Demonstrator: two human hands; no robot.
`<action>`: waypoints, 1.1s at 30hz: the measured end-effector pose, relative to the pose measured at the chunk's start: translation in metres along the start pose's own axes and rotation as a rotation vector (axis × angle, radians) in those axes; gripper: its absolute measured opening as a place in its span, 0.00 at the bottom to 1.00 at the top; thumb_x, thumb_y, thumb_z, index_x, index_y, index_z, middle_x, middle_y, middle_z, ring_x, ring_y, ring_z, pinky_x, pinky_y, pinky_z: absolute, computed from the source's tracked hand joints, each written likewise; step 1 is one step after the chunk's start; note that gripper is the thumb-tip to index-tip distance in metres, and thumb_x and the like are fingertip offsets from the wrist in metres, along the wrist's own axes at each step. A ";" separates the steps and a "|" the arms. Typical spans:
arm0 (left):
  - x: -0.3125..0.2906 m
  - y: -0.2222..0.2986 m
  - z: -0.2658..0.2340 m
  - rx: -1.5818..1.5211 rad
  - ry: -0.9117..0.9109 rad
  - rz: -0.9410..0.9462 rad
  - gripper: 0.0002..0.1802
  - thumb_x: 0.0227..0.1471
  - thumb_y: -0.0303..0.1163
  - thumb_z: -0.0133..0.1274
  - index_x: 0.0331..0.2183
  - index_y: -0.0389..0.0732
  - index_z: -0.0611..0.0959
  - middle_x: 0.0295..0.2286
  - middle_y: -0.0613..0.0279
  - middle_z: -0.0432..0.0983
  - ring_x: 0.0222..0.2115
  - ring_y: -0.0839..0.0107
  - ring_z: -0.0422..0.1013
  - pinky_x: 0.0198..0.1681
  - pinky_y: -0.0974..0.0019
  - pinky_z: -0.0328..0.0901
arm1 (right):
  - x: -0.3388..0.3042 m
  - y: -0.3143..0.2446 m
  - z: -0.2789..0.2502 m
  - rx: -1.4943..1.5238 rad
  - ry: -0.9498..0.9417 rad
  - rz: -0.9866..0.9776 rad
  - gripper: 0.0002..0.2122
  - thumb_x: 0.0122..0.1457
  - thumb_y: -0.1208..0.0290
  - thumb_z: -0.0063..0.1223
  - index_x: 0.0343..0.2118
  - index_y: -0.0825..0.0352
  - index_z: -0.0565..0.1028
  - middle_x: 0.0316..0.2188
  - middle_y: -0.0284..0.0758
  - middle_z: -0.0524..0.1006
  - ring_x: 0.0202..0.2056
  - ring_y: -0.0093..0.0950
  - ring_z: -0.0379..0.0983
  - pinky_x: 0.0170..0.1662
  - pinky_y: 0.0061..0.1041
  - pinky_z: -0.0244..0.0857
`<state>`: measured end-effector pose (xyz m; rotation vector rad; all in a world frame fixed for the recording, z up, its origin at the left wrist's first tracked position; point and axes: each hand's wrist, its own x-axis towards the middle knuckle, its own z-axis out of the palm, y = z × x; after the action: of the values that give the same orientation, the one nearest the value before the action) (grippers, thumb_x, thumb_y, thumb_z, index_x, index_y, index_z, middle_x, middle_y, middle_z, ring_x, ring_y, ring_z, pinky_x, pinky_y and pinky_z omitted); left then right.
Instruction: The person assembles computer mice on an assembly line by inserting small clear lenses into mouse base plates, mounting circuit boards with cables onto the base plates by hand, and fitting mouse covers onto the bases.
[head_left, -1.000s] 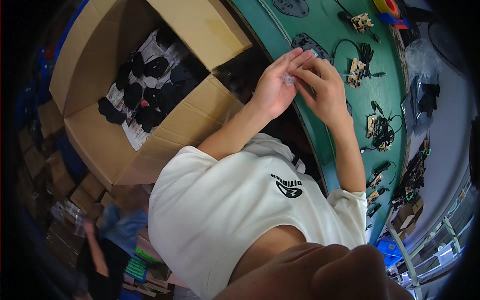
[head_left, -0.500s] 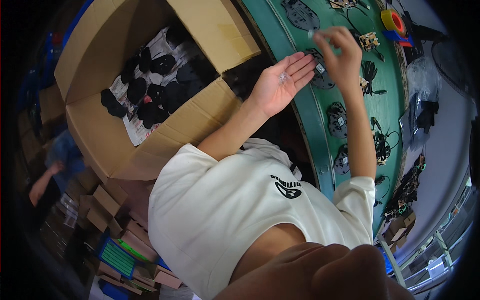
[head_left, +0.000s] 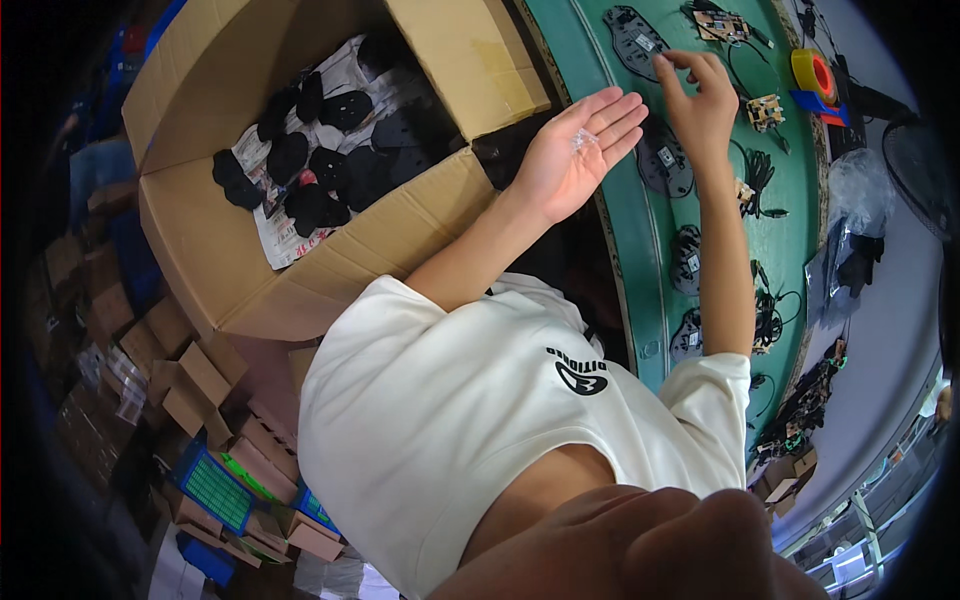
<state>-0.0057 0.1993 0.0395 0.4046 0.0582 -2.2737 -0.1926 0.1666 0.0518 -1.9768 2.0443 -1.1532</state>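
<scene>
In the upper centre, small clear pieces [head_left: 583,140] lie on the flattened left hand [head_left: 572,168]; the right hand [head_left: 704,106], fingertips bunched, whether pinching anything I cannot tell, is just beside a dark mouse base [head_left: 634,42].

The green worktop [head_left: 802,160] is lined, along the person's side, with dark contoured plates [head_left: 632,32] marked with small pale rectangles. Beyond them, tan circuit boards [head_left: 765,113] and bundled black cables [head_left: 758,180] are spread out. At the far edge, a blue tape holder [head_left: 815,103] is seen, perhaps carried by the worktop too.
</scene>
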 end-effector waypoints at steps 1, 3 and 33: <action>0.002 -0.001 0.001 0.004 -0.001 0.001 0.20 0.66 0.34 0.36 0.52 0.31 0.69 0.56 0.45 0.64 0.60 0.55 0.58 0.64 0.54 0.55 | -0.005 -0.001 -0.002 0.013 -0.001 -0.006 0.07 0.52 0.72 0.62 0.34 0.65 0.80 0.28 0.35 0.76 0.31 0.31 0.72 0.34 0.27 0.66; 0.004 -0.002 0.002 0.008 -0.002 -0.002 0.20 0.66 0.34 0.35 0.53 0.31 0.68 0.56 0.44 0.63 0.60 0.54 0.58 0.65 0.54 0.55 | -0.011 -0.007 -0.007 0.024 -0.001 -0.009 0.08 0.51 0.70 0.62 0.34 0.65 0.80 0.28 0.35 0.76 0.31 0.31 0.72 0.34 0.27 0.66; 0.012 -0.027 0.001 0.382 -0.122 0.289 0.30 0.67 0.45 0.35 0.61 0.33 0.61 0.61 0.54 0.56 0.63 0.63 0.52 0.65 0.59 0.51 | -0.044 -0.079 -0.015 0.256 -0.312 0.085 0.04 0.56 0.78 0.55 0.27 0.72 0.74 0.23 0.40 0.72 0.24 0.36 0.70 0.28 0.31 0.63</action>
<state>-0.0328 0.2089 0.0343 0.4382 -0.4744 -2.0132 -0.1279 0.2210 0.0863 -1.7978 1.7148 -0.9615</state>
